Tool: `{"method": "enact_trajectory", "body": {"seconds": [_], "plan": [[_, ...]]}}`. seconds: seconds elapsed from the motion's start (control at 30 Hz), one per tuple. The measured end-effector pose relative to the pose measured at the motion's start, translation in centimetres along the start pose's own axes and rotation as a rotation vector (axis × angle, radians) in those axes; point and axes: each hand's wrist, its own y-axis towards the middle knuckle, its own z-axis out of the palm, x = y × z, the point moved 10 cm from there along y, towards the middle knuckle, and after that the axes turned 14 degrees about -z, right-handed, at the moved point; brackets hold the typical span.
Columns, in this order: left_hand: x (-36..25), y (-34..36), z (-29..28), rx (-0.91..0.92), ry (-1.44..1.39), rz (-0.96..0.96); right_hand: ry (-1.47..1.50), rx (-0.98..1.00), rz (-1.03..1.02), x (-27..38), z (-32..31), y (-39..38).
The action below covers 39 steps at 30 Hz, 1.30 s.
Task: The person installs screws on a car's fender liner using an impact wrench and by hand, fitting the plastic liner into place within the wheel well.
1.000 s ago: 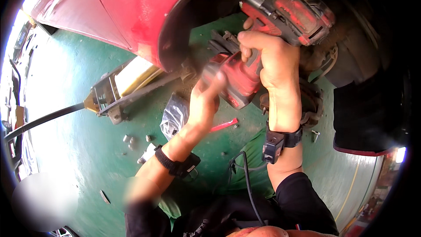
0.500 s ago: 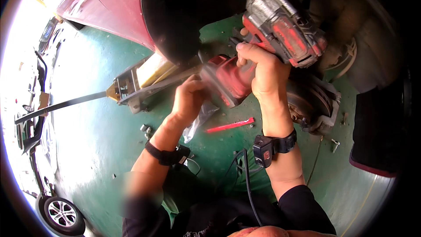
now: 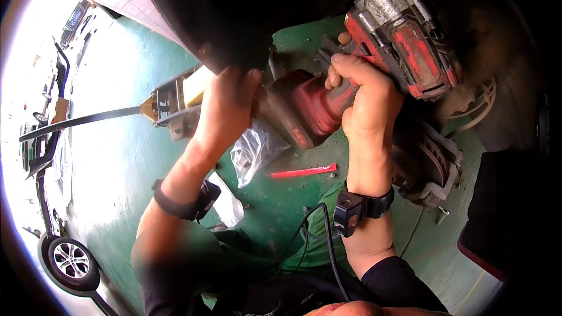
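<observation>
A cordless impact wrench [image 3: 404,41], red and black with a worn silver head, is gripped by my right hand [image 3: 369,85]. My fingers wrap its handle, and its head points up toward the dark wheel well. The red battery end [image 3: 304,111] extends down and left. My left hand [image 3: 228,102] is beside the battery end, apart from it, at the lower edge of the dark wheel arch [image 3: 205,41]. Its fingers are bent, but shadow and blur hide the tips. Whether it touches the arch edge or holds anything cannot be made out.
A brake disc assembly [image 3: 430,158] sits right of my right forearm. Below the wrench lie a clear plastic bag [image 3: 257,149] and a red strip [image 3: 303,171] on the green floor. A floor jack [image 3: 170,108] with a long handle stands left. A wheel [image 3: 73,263] is at lower left.
My left hand has moved from the wrench's battery end up and left to the wheel arch edge. The wrench in my right hand has shifted slightly right. More of the plastic bag shows.
</observation>
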Motion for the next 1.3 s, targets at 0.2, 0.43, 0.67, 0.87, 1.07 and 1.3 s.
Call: {"method": "enact_trajectory", "body": {"seconds": [0.2,0.43,0.67,0.87,1.07,1.3], "plan": [[-4.8,-0.2,-0.5,-0.103,-0.098,0.059,-0.080,0.075,-0.019,0.3,0.9,-0.8],[-6.6,-1.0,1.8,0.037,-0.322,0.122,-0.087,0.072,-0.021,-0.2,1.2,-1.3],[-6.9,-3.5,2.5,0.233,-0.158,0.017,0.111,-0.035,0.210,-6.6,0.9,-2.6],[1.4,-4.1,-0.3,0.131,-0.099,-0.050,0.073,-0.169,0.623,-15.0,-1.5,-6.9],[10.0,-0.8,-4.6,-0.038,-0.115,-0.199,0.016,-0.194,0.887,-25.9,-4.6,-14.5],[13.8,1.0,-7.8,-0.059,-0.113,-0.266,-0.100,-0.271,1.069,-31.5,-11.8,-21.7]]}}
